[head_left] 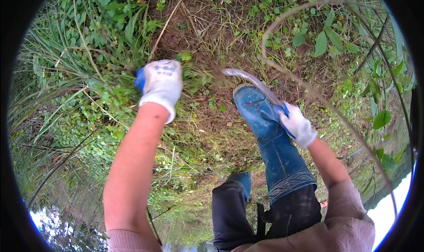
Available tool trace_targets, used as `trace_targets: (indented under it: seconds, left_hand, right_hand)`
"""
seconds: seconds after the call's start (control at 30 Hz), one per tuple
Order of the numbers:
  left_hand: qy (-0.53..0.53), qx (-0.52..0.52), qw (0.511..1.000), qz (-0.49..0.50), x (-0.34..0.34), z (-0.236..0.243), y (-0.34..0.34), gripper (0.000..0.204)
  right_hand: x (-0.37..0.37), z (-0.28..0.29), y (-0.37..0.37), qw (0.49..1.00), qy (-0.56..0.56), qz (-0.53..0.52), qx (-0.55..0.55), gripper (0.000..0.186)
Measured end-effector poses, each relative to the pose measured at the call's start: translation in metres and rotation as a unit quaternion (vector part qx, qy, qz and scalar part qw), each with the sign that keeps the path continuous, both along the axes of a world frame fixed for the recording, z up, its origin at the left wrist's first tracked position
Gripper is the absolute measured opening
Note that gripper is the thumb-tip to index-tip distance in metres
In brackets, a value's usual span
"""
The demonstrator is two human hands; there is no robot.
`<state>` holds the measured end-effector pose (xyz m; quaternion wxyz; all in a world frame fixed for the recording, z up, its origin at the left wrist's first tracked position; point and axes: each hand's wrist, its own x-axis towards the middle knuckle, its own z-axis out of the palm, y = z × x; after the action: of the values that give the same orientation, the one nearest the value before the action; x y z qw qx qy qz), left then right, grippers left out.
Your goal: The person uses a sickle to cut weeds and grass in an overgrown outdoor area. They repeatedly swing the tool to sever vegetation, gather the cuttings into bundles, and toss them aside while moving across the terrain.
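Note:
My left hand (pixel 162 80), in a white glove with blue on the palm side, is closed among green stems at the left. It appears to grip a clump of grass (pixel 128 69); the fingers are mostly hidden under the back of the glove. In my right hand (pixel 297 125), gloved the same way, is a sickle (pixel 251 80) held by its handle. Its curved blade arcs up and left over the ground, with the tip blurred near bare soil and cut stalks. The blade passes just above the toe of my blue rubber boot (pixel 254 106).
Tall grass and leafy weeds (pixel 57 75) crowd the left side. A long brown stem (pixel 304 82) loops across the right, near leafy vines (pixel 327 40). Reddish soil (pixel 174 33) with straw lies ahead. My other boot (pixel 242 181) is behind, partly hidden.

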<state>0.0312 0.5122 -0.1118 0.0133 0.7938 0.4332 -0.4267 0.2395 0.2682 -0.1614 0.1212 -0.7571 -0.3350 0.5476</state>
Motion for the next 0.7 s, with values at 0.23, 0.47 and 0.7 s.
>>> trace_targets:
  seconds: [0.23,0.47,0.7]
  left_hand:
    - [0.005,0.068,0.998,-0.014,-0.113,0.016,0.021,0.015]
    - [0.075,0.135,0.973,-0.174,-0.102,0.044,0.012,0.061]
    - [0.075,0.233,0.945,-0.218,-0.015,0.015,0.085,0.075]
  right_hand:
    - [-0.010,0.020,0.045,0.967,0.186,-0.159,0.073,0.020]
    - [-0.065,0.004,0.183,0.894,0.330,-0.265,0.147,0.013]
    - [-0.085,-0.011,0.208,0.899,0.335,-0.231,0.161,0.019]
